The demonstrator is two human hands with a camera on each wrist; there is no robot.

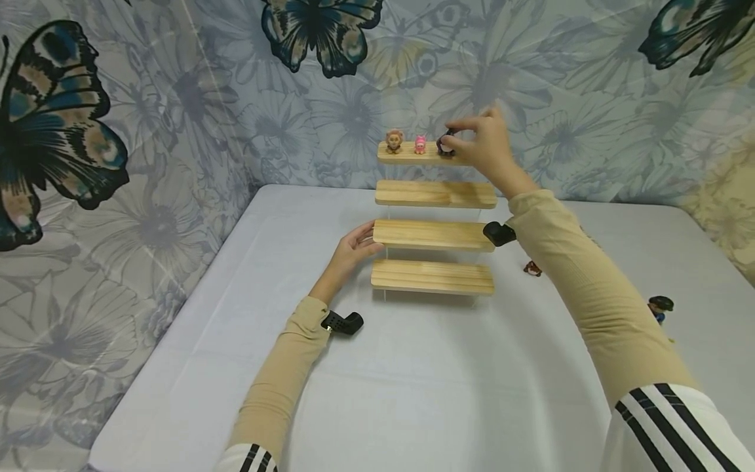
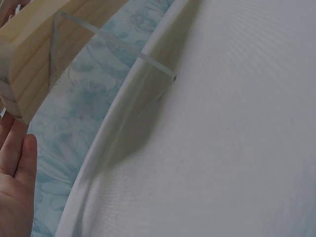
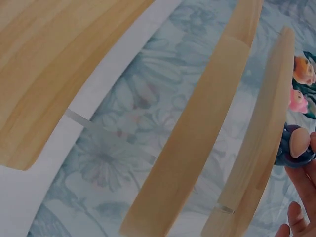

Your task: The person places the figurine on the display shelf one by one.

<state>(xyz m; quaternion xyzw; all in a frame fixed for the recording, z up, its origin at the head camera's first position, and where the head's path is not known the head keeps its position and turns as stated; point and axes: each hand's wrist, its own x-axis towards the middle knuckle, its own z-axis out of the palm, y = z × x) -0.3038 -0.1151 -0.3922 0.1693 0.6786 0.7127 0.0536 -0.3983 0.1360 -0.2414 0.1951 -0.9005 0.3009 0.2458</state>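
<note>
White cloth covers the bench (image 1: 425,400), and two striped cuffs (image 1: 672,426) sit nearest, one on each arm. Open cloth spreads between the arms up to the lowest shelf, and more runs along the left up to the bench's edge. On the right, two small figures stand apart near the right sleeve: one dark-capped figure (image 1: 660,305) and, farther back, one brown figure (image 1: 533,268).

Four wooden shelves rise in steps on clear supports (image 2: 123,47), each with rounded corners. The lowest shelf (image 1: 432,276) shows its whole front edge. At the second shelf (image 1: 433,235) the left hand (image 1: 356,248) touches the left end, fingers extended rather than curled. The third shelf (image 1: 435,194) lies behind, with a gap between it and each neighbour.

Along the top shelf (image 1: 407,157) are three figures: one lion figure (image 1: 394,141) by the left end, one pink figure (image 1: 420,144) just beside it, and one dark blue figure (image 1: 446,144) to the right, pinched between thumb and fingers of the right hand (image 1: 488,143). That hand hides the shelf's right end. Three printed butterflies (image 1: 321,33) mark the backdrop (image 1: 354,118) beyond.
</note>
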